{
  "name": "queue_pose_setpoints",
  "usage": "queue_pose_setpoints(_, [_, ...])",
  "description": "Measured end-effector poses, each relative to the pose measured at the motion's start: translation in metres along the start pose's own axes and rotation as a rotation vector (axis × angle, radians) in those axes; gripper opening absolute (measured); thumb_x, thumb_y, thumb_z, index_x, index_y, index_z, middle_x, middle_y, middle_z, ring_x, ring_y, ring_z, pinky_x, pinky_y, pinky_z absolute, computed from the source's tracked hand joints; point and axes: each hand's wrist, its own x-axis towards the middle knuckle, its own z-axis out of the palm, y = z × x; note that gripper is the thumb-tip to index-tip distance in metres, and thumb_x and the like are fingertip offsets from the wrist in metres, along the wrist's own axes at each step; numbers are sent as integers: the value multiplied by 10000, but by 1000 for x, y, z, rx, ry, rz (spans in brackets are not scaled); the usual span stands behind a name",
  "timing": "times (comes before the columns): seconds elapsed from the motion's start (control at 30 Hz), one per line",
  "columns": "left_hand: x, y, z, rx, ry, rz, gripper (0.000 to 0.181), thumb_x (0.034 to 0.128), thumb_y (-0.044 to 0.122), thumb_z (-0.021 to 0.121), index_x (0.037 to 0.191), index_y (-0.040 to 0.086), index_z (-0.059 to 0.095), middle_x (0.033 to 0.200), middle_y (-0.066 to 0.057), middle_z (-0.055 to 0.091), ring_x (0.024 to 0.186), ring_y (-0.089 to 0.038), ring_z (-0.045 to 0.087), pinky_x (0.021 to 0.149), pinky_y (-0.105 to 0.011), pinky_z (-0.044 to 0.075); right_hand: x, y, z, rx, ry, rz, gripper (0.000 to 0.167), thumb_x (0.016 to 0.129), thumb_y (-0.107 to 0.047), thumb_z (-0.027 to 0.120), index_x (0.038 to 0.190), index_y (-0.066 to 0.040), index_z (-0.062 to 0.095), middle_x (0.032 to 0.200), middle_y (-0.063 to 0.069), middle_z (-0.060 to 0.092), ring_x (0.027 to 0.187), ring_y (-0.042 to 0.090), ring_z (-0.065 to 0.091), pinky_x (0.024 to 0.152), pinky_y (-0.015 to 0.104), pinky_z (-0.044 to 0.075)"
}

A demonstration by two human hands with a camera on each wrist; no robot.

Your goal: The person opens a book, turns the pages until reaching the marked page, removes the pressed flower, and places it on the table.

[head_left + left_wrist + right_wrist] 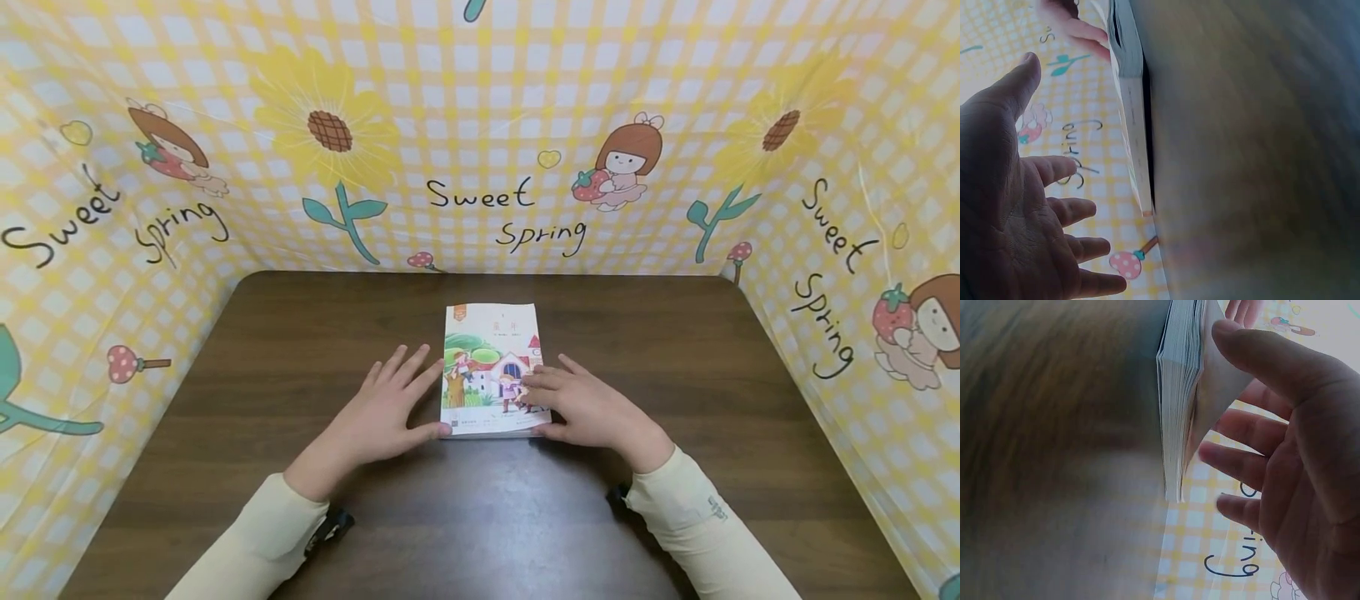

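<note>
A paperback book (491, 383) with an illustrated cover lies on the dark wooden table, cover up. Its spine (1135, 137) faces my left hand and its page edges (1179, 400) face my right. My left hand (382, 408) is beside the book's left side with fingers spread and fairly straight; the thumb tip is at the lower left corner. My right hand (588, 404) reaches over the right edge, extended fingers over the cover and thumb by the lower right corner. Whether those fingertips press on the cover is hard to tell.
The brown wooden table (315, 317) extends around the book on every side. A yellow checked cloth (480, 108) with sunflowers and cartoon figures stands as walls along its back, left and right. Light reflects off the table's front part.
</note>
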Motion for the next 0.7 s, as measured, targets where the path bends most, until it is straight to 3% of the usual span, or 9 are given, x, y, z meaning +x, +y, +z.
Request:
queue_pose_setpoints(0.2, [12,15,5,11,-41,46,957,875,817,511,1624,253,318,1717,-76,185,1573,-405,132,1179,-714,189,1,1,-1,-15,33,-66,366,969,-329,717,1294,-160,723,1397,69,652,1348,265,569,1135,589,392])
queue_pose_setpoints(0.4, [21,32,12,30,-74,102,925,895,775,539,1617,233,338,1700,-89,241,1559,-429,168,1175,-715,198,2,1,-1,-55,102,-119,274,973,-278,713,1210,-149,763,1298,39,712,1256,219,638,1072,505,482])
queue_pose_setpoints(0.7, [26,47,20,31,-145,82,936,887,790,532,1623,252,321,1703,-87,233,1564,-382,190,1187,-693,200,1,-3,-6,-111,185,-119,251,962,-268,732,1188,-165,771,1189,-33,758,1171,186,691,1014,409,533])
